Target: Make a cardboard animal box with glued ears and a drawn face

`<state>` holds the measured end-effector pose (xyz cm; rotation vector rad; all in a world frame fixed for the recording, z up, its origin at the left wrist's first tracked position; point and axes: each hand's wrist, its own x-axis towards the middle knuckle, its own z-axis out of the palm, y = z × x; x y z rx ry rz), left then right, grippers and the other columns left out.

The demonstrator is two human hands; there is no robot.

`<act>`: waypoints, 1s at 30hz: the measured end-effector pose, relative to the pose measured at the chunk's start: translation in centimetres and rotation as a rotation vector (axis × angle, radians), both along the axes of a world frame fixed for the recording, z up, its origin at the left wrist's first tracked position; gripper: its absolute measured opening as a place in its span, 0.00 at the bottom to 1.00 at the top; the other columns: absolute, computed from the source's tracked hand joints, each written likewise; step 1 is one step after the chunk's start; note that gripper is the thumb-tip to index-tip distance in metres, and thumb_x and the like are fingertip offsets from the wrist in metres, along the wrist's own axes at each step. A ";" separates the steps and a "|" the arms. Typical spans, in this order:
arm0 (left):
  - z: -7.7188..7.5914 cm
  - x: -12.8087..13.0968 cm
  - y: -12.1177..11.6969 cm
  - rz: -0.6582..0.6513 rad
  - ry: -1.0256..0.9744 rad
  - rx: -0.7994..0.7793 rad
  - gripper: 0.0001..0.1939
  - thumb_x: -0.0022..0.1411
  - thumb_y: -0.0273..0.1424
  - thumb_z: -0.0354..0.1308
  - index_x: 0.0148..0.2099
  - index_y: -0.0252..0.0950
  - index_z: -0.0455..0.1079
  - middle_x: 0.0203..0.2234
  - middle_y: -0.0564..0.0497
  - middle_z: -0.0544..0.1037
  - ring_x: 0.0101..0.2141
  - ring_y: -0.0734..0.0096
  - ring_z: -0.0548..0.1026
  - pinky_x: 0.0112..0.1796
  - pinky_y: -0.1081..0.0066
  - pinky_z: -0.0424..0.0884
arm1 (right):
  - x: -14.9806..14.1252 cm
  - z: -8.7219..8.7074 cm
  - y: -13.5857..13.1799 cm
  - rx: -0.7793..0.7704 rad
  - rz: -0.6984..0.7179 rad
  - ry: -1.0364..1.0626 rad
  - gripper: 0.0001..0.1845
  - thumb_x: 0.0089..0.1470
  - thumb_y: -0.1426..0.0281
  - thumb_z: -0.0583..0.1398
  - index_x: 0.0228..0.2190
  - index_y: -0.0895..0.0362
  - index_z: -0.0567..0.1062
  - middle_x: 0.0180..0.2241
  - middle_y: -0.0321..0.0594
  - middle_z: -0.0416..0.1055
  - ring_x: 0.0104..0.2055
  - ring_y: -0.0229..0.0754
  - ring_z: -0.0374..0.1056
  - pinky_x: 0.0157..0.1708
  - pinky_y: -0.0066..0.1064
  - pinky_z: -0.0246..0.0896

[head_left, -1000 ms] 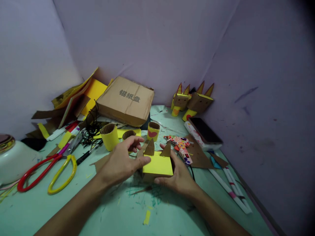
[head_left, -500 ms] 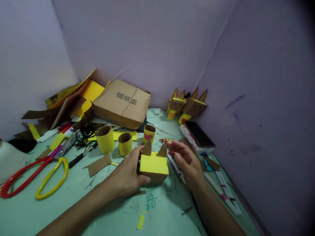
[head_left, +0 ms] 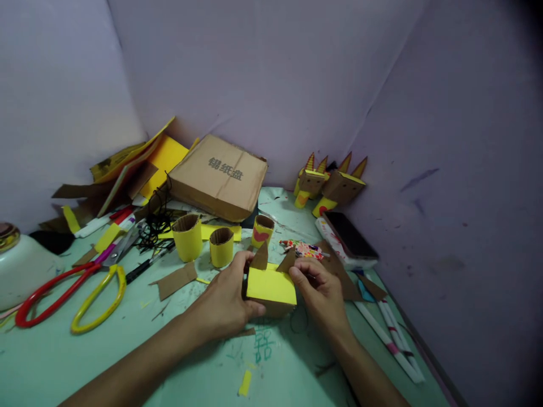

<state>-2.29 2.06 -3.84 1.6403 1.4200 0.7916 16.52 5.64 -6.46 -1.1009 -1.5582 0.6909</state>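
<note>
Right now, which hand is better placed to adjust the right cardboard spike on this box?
Probably the right: the right hand has its fingertips right by that spike, while the left hand grips the box from the opposite side.

Left hand [head_left: 233, 297] is holding the yellow box [head_left: 271, 287].
Right hand [head_left: 324, 294] is touching its right ear [head_left: 287, 261]; scissors [head_left: 98, 270] are lying left of it.
</note>
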 end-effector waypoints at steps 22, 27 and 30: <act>0.4 0.2 -0.4 0.030 0.057 0.013 0.35 0.43 0.29 0.64 0.55 0.40 0.57 0.44 0.46 0.74 0.42 0.53 0.73 0.39 0.62 0.68 | 0.7 -0.1 -0.5 -0.256 0.198 0.084 0.37 0.36 0.59 0.68 0.50 0.55 0.68 0.50 0.50 0.68 0.47 0.54 0.67 0.46 0.46 0.63; 0.7 -0.1 -0.1 -0.021 -0.048 0.037 0.38 0.42 0.30 0.66 0.56 0.40 0.57 0.46 0.46 0.73 0.43 0.55 0.73 0.40 0.63 0.69 | 0.7 -0.3 -1.3 -0.290 0.370 0.059 0.42 0.35 0.63 0.71 0.52 0.53 0.63 0.54 0.50 0.63 0.54 0.57 0.62 0.52 0.48 0.59; 1.0 -0.3 0.3 -0.021 -0.191 -0.019 0.31 0.47 0.32 0.63 0.54 0.38 0.60 0.48 0.44 0.73 0.44 0.57 0.73 0.41 0.63 0.69 | 0.6 -0.3 -1.3 -0.321 0.408 0.112 0.38 0.36 0.62 0.71 0.49 0.52 0.64 0.51 0.49 0.67 0.51 0.55 0.65 0.50 0.47 0.60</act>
